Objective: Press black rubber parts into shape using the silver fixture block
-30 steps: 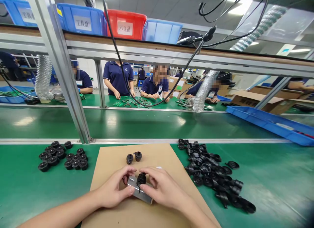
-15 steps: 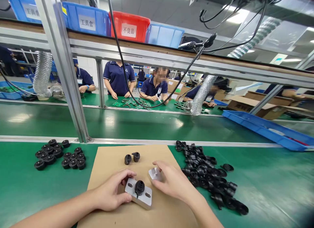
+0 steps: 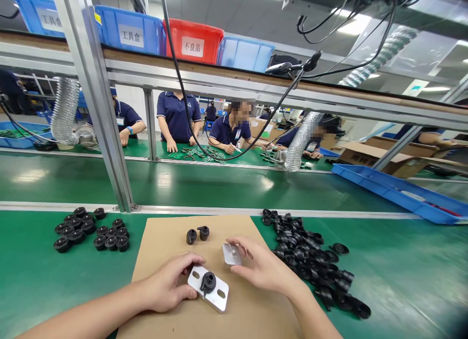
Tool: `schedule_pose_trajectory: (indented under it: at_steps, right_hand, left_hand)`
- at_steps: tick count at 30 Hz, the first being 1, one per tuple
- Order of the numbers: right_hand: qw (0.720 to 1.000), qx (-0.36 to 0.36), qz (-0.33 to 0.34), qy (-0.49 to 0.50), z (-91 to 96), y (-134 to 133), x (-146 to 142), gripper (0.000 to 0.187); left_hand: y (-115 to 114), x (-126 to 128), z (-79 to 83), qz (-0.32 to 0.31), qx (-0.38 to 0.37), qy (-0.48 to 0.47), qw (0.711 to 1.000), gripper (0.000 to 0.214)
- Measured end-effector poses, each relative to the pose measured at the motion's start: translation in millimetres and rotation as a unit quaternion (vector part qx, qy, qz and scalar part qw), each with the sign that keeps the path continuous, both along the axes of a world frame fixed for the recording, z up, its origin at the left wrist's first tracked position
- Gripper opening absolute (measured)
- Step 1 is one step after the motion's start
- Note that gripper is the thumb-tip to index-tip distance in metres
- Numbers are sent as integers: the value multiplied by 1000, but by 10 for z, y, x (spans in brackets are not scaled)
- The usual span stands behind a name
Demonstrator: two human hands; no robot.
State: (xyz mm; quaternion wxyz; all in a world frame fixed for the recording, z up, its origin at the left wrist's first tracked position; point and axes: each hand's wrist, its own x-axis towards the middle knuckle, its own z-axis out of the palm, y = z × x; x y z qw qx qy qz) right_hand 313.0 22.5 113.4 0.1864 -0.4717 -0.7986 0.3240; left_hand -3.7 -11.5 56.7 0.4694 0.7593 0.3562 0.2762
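Note:
My left hand (image 3: 166,285) grips the left end of a flat metal plate (image 3: 218,294) lying on a sheet of brown cardboard (image 3: 168,241). A small black plastic part (image 3: 208,282) stands on the middle of that plate. My right hand (image 3: 261,267) is lifted just to the right and pinches a second, smaller metal piece (image 3: 231,254) between thumb and fingers, tilted above the cardboard. Two loose black parts (image 3: 197,235) lie at the cardboard's far side.
A heap of black plastic parts (image 3: 310,261) lies right of the cardboard on the green bench (image 3: 402,271). Neat rows of round black parts (image 3: 89,228) sit at the left. A metal post (image 3: 98,110) rises at the left. A blue tray (image 3: 398,188) lies beyond; other people work across the line.
My right hand came off the plate, moved right and picked up the smaller metal piece, now raised and tilted. My left hand stays on the plate with the black part.

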Motion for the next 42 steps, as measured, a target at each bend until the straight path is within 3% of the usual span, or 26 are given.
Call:
schedule_pose_trajectory:
  at_steps: [3,7,13,19,30,39,42]
  right_hand:
    - [995,-32,31,89,63,-118,-109,68]
    - [981,-26,135,136,100,-228,-297,63]
    - [971,11,201,132,78,-189,-374,57]
    - [963,-3,243,115,118,-154,-371,52]
    - [958,-44,274,73,243,-126,-313,62]
    - [961,1,253,112,188,-166,-393,69]
    - [962,11,242,124,154,-205,-443,79]
  left_hand:
    - [10,11,34,-11,-17,-7,1000,59]
    - [2,10,69,-29,-19,-30,999,59]
    - [4,18,12,-39,-22,-54,998,60]
    - [5,37,46,-52,-12,-68,996,57]
    - [17,-18,-158,-49,-17,-70,996,90]
    - [14,-11,-130,-59,-13,-87,994,88]
    - [16,-5,-146,-53,-22,-95,994,91]
